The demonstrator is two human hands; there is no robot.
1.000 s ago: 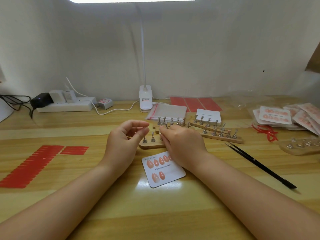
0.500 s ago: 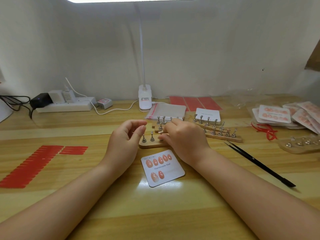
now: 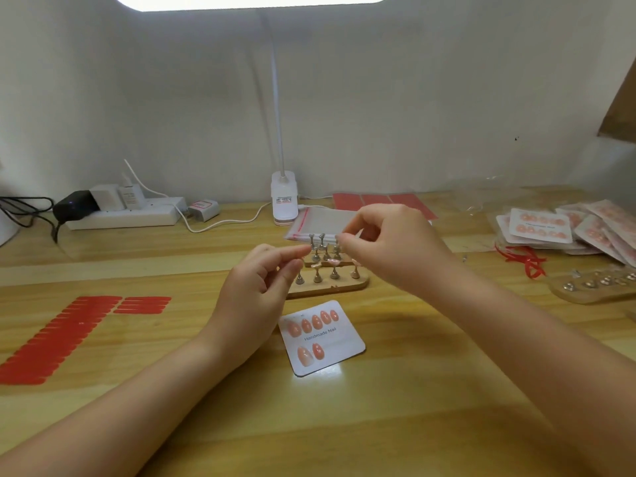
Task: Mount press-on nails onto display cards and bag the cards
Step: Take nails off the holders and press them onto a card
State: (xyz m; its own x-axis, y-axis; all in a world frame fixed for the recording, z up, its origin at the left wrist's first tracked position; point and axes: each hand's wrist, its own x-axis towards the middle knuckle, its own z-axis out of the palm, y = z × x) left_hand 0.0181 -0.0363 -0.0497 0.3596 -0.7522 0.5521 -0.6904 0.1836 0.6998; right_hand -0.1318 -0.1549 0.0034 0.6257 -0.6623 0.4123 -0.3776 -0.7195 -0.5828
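Note:
A white display card (image 3: pixel 340 352) printed "Handmade Nail" lies flat on the table with several peach press-on nails stuck to it. Just behind it is a wooden stand (image 3: pixel 330 288) with metal pegs, a few of them carrying nails. My right hand (image 3: pixel 392 251) is raised over the back of the stand. Its thumb and forefinger pinch a small press-on nail that barely shows. My left hand (image 3: pixel 263 275) hovers at the stand's left end, fingers loosely curled and nothing seen in them.
Clear bags (image 3: pixel 321 220) lie behind the stand, beside a lamp base (image 3: pixel 284 201). Bagged cards (image 3: pixel 540 225) are piled at the right, with red scraps (image 3: pixel 525 265) and a second peg stand (image 3: pixel 592 287). Red adhesive strips (image 3: pixel 65 335) lie left, and a power strip (image 3: pixel 124 215) back left.
My right hand has lifted off the stand's pegs and moved up and back, fingertips pinched. The left hand shifted slightly right toward it. Card and stand stayed put.

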